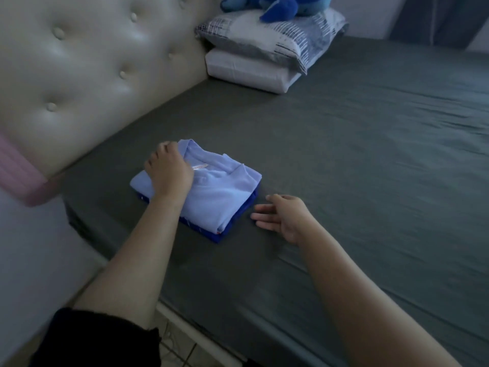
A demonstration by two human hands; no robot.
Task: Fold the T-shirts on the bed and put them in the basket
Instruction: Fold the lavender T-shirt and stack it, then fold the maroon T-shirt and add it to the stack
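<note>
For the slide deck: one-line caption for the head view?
Left hand rests on a folded light-blue T-shirt stacked on a dark-blue one; right hand open on the grey bed.

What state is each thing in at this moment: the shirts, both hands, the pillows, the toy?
Light blue T-shirt: folded, on top of the stack.
Dark blue T-shirt: folded, underneath, only edges showing.
Left hand: fingers curled round the stack's far edge.
Right hand: open, beside the stack, not touching it.
Pillows: stacked, two high.
Blue plush toy: on the top pillow.

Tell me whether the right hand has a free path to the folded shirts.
Probably yes: the right hand lies open on the sheet just beside the folded shirts, with nothing between them.
</note>
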